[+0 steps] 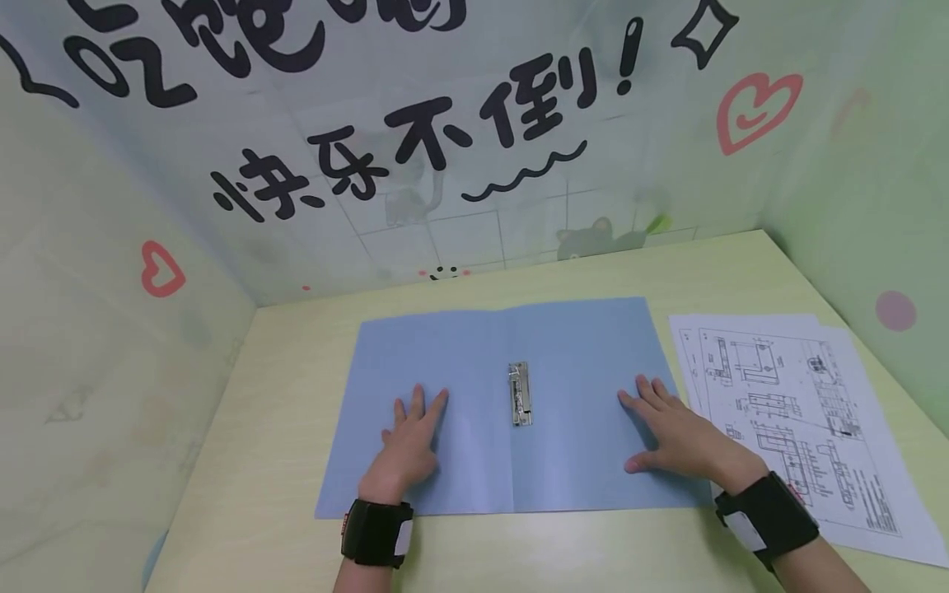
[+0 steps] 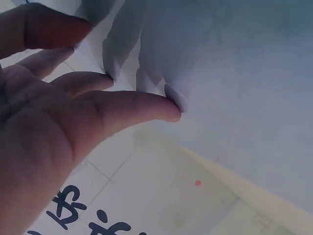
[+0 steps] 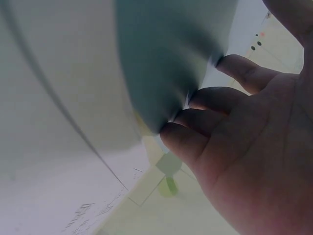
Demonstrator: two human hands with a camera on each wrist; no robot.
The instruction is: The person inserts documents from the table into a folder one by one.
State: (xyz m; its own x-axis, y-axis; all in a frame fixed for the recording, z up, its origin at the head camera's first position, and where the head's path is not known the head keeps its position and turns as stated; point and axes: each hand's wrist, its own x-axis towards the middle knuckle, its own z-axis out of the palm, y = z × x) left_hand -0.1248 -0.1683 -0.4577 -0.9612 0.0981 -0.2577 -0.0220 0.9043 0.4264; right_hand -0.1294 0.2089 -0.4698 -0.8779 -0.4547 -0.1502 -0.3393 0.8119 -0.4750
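A blue folder point(image 1: 467, 354) lies spread flat on the table, with a metal clip point(image 1: 521, 394) at its spine. My left hand point(image 1: 404, 449) rests on the folder's left cover, fingers spread and pointing away from me. On the right cover, near its outer edge, my right hand point(image 1: 678, 436) lies with fingers extended. In the left wrist view the fingertips of the left hand point(image 2: 93, 107) meet the folder surface point(image 2: 234, 88). The right wrist view shows the right hand's point(image 3: 244, 132) fingertips at the folder cover point(image 3: 156, 58). Neither hand grips anything.
Printed sheets with technical drawings point(image 1: 808, 412) lie stacked to the right of the folder, partly under the right wrist. The pale wooden table point(image 1: 282, 395) is bounded by a printed curtain point(image 1: 460, 239) at the back and sides. Both wrists wear black bands point(image 1: 376, 533).
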